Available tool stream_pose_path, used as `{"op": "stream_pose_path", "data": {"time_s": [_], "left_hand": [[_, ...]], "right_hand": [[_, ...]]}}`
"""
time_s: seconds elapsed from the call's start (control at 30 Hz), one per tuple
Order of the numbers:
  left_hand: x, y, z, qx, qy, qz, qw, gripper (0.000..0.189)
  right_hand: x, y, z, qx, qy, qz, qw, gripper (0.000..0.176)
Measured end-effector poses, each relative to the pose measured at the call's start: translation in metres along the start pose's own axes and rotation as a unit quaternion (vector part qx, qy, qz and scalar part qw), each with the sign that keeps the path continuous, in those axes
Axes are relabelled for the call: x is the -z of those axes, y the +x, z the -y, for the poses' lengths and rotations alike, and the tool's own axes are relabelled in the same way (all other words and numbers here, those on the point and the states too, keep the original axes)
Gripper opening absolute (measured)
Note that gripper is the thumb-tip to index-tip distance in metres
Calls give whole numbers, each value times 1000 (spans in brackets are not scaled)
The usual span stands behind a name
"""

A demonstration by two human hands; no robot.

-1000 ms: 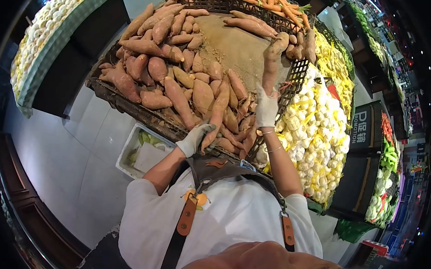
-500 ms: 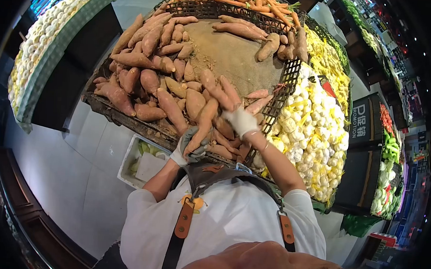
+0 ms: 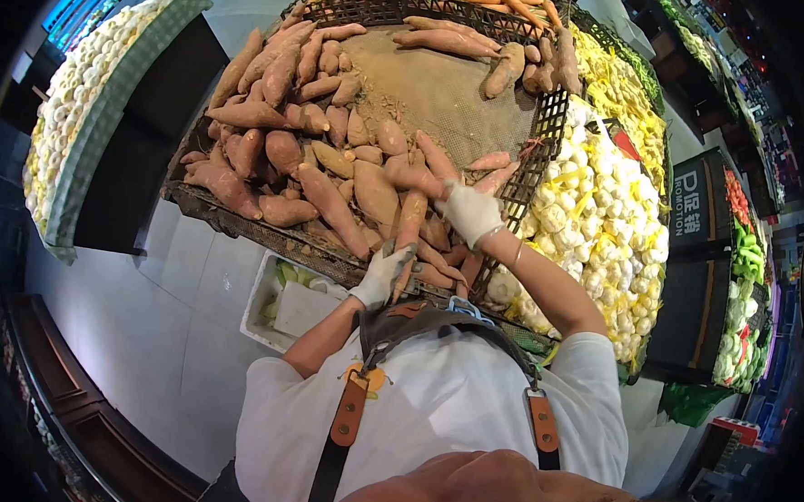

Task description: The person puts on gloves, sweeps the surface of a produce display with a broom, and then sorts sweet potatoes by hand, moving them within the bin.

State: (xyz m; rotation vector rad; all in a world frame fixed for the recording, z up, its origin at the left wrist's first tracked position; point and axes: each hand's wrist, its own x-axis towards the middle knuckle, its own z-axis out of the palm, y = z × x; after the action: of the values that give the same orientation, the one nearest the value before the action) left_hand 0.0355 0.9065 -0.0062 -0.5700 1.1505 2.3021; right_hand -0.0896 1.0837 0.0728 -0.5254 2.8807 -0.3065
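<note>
Sweet potatoes [image 3: 266, 157] lie heaped in a mesh-lined bin [image 3: 239, 232]. At the near edge, my left hand [image 3: 384, 276], in a white and grey glove, is closed round the lower end of a long sweet potato [image 3: 412, 217] that points away from my body. My right hand [image 3: 470, 213], also gloved, is closed on the end of another sweet potato [image 3: 412, 175], which points left over the pile. Its fingertips are partly hidden. Two smaller sweet potatoes [image 3: 490, 162] rest just beyond my right hand, beside the bin's black lattice side.
Garlic bulbs [image 3: 595, 216] fill a display on the right, against the bin. Carrots [image 3: 515, 2] are piled behind the bin. A white foam box [image 3: 257, 321] stands on the floor at lower left. Another display [image 3: 83, 89] of pale bulbs is at far left.
My left hand and its sweet potato have shifted right, and the potato is now more upright. The sweet potato in my right hand has swung to point more leftward. The view has shifted slightly.
</note>
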Motion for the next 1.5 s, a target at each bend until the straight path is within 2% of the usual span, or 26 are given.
{"op": "stream_pose_path", "data": {"time_s": [0.07, 0.2, 0.23, 0.33, 0.37, 0.47, 0.53, 0.57, 0.67, 0.7, 0.8, 0.83, 0.87, 0.93, 0.97, 1.03, 1.07, 1.1, 1.13, 1.17, 1.2, 1.23, 1.33, 1.37, 1.47, 1.5], "left_hand": [[-4, 6, 9, -62, 15, 10, 998, 29], [-4, 7, 7, -43, -18, 2, 999, 28], [0, 3, 2, -3, 8, 12, 1000, 26], [77, 51, 53, 23, -63, 93, 993, 33], [52, 36, 43, -40, 20, 27, 999, 45], [97, 58, 63, -22, 40, 96, 994, 39], [51, 29, 38, -53, -19, 90, 994, 40], [31, 15, 26, -67, -48, 87, 993, 42], [34, 6, 11, 22, -68, 95, 993, 39], [8, -9, -1, -22, -124, 15, 992, 37], [46, 26, 15, 74, -110, 102, 986, 37], [50, 22, 16, 61, -120, 106, 985, 36], [53, 18, 18, 48, -131, 110, 984, 36], [71, 26, 27, 56, -223, 175, 957, 35], [56, 17, 16, 80, -212, 112, 967, 35], [50, 5, -2, 82, -204, 239, 946, 39], [45, 2, -8, 82, -199, 302, 929, 41], [32, -1, -5, 52, -198, 186, 961, 45], [37, 3, -3, 88, -215, 227, 946, 44], [48, 12, 0, 124, -228, 267, 928, 42], [43, 14, 2, 109, -209, 130, 963, 38], [37, 15, 4, 95, -174, -9, 980, 34], [58, 22, 14, 104, -171, 192, 961, 28], [33, 2, -1, 56, -141, 89, 984, 29], [1, -20, -55, 9, -24, 131, 991, 31], [0, -10, -64, -22, 9, 120, 993, 47]], "right_hand": [[4, -16, 9, 32, -40, 42, 998, 32], [7, 7, -10, -26, 11, 2, 1000, 36], [-1, 14, -12, -45, 14, 10, 999, 40], [-16, 3, 2, -92, 40, 21, 995, 43], [-20, -5, 2, -87, 57, 33, 994, 46], [-35, -39, 3, -1, 55, 65, 996, 50], [-27, -64, 19, -13, 99, 105, 989, 50], [-13, -75, 30, 18, 56, 128, 990, 49], [-7, -63, 31, 5, 48, 131, 990, 46], [-7, -55, 31, 17, 55, 103, 993, 44], [-13, -5, 15, -90, 66, 36, 993, 45], [-4, 12, 6, -129, 80, 44, 987, 48], [-10, 27, -12, -95, 76, 18, 992, 51], [4, 37, -15, -88, 13, 19, 996, 37], [8, 39, -14, -46, -7, -19, 999, 33], [11, 27, -12, 34, -56, -85, 994, 31], [15, 19, 1, 7, -10, -105, 994, 40], [-5, 17, -4, 34, -4, -114, 993, 38], [-26, 15, -7, 60, 4, -123, 991, 37], [-22, 7, 1, -8, 29, -21, 999, 35], [-12, 0, 10, -75, 55, 81, 992, 33], [-6, -3, 11, -111, 77, 72, 988, 31], [46, -15, 15, -76, 203, -34, 976, 29], [22, -1, -14, -12, 118, -77, 990, 27], [21, -2, -43, -83, 130, -193, 969, 25], [24, -6, -51, -84, 114, -212, 967, 26]]}}
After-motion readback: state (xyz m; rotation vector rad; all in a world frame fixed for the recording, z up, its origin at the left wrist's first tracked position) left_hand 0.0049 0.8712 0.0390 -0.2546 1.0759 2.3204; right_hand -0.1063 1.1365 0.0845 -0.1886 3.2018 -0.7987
